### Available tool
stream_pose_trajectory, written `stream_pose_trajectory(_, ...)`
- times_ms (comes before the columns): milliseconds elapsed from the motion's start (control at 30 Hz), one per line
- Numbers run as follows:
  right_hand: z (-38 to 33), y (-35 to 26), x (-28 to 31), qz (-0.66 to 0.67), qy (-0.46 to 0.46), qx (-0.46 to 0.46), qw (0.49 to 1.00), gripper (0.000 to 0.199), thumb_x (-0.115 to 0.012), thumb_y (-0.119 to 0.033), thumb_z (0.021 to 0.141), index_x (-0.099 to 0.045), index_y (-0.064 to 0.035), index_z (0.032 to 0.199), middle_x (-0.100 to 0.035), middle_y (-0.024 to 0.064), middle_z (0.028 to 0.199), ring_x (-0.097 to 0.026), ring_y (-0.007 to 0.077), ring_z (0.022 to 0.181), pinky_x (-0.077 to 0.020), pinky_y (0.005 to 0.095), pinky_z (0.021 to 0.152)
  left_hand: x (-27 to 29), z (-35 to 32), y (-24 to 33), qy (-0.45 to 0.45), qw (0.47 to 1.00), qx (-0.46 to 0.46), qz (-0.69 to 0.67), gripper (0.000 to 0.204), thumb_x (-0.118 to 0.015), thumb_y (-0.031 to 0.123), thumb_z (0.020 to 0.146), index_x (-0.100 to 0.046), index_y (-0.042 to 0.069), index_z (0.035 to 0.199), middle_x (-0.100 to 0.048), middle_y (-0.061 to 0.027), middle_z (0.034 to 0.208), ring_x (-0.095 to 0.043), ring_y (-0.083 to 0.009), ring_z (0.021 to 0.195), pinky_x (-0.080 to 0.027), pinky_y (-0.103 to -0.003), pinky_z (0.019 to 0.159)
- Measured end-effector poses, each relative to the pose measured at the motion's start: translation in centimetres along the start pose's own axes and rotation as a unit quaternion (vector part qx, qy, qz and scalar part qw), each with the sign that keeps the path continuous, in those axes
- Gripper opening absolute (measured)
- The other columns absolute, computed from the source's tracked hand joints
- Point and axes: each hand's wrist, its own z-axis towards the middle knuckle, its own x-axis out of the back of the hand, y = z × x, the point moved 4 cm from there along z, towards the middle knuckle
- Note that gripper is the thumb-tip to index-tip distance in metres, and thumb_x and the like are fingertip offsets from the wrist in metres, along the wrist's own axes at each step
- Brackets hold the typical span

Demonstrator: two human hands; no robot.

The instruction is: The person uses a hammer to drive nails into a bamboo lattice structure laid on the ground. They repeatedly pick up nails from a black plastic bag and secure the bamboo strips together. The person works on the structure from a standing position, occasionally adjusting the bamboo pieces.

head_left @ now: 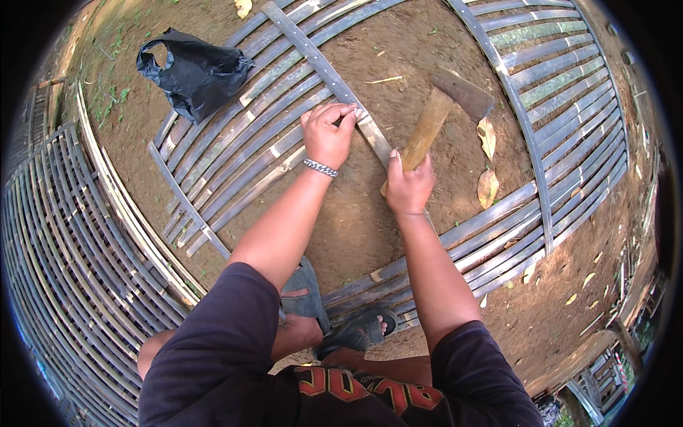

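Observation:
Closed in a pinch, my left hand [329, 135] is over a long flat bamboo strip [313, 57] that crosses a panel of bamboo slats [267, 117]. Something small and pale is at the fingertips, too small to name. A chain bracelet [320, 168] circles that wrist. My right hand [411, 186] grips the wooden handle of a hatchet [425, 132] low down, beside the strip. The dark metal head [462, 95] points away from me, above the bare soil.
A black plastic bag [199, 75] rests on the panel's far left. Another slatted bamboo section [558, 85] lies to the right, with slats [491, 238] running toward my sandalled feet [359, 334]. A large slatted bamboo surface [71, 263] spans the left. Dry leaves [487, 186] dot the soil.

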Motion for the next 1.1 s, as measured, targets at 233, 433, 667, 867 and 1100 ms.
stream_pose_trajectory(233, 0.04, 0.41, -0.02, -0.004, -0.006, 0.006, 1.0, 0.025, -0.075, -0.019, 0.086, -0.059, -0.0031, 0.098, -0.066, 0.0216, 0.084, -0.065, 0.0462, 0.081, -0.0509, 0.0512, 0.071, -0.78, -0.34, -0.06, 0.031, 0.999, -0.015, 0.02, 0.013, -0.082, 0.022, 0.083, -0.082, 0.012, 0.09, -0.073, -0.001, 0.091, -0.068, -0.017, 0.089, -0.04, -0.033, 0.087)
stream_pose_trajectory(433, 0.04, 0.22, -0.09, -0.021, -0.001, 0.029, 0.999, 0.026, -0.074, -0.02, 0.087, -0.059, -0.0024, 0.098, -0.066, 0.0227, 0.084, -0.064, 0.0476, 0.081, -0.0503, 0.0521, 0.072, -0.79, -0.28, -0.34, 0.032, 0.999, -0.008, 0.013, 0.011, -0.083, 0.02, 0.083, -0.082, 0.011, 0.089, -0.072, -0.0007, 0.09, -0.066, -0.0162, 0.086, -0.04, -0.032, 0.085)
stream_pose_trajectory(667, 0.01, 0.2, -0.12, -0.019, -0.005, 0.015, 1.0, 0.027, -0.074, -0.022, 0.088, -0.059, -0.0016, 0.099, -0.066, 0.0237, 0.085, -0.065, 0.0478, 0.081, -0.0503, 0.0522, 0.072, -0.73, -0.36, -0.39, 0.036, 0.999, -0.01, -0.01, 0.01, -0.082, 0.019, 0.083, -0.081, 0.011, 0.087, -0.072, -0.0015, 0.087, -0.067, -0.0168, 0.084, -0.041, -0.032, 0.083)
stream_pose_trajectory(867, -0.05, 0.04, 0.0, -0.022, -0.001, 0.02, 1.0, 0.028, -0.074, -0.022, 0.088, -0.059, -0.0016, 0.099, -0.066, 0.0237, 0.085, -0.065, 0.0474, 0.081, -0.0509, 0.0513, 0.072, -0.67, -0.34, -0.24, 0.038, 0.999, -0.021, 0.003, 0.01, -0.08, 0.02, 0.084, -0.081, 0.011, 0.088, -0.072, -0.0017, 0.086, -0.067, -0.0168, 0.085, -0.041, -0.032, 0.084)
stream_pose_trajectory(1100, -0.05, 0.25, -0.1, -0.029, -0.008, 0.02, 0.999, 0.029, -0.074, -0.023, 0.088, -0.059, -0.0016, 0.101, -0.066, 0.0236, 0.085, -0.065, 0.0477, 0.082, -0.0511, 0.0514, 0.073, -0.84, -0.38, -0.47, 0.045, 0.999, -0.02, 0.0, 0.005, -0.081, 0.019, 0.083, -0.08, 0.015, 0.085, -0.071, 0.0007, 0.089, -0.067, -0.0179, 0.088, -0.04, -0.035, 0.085)
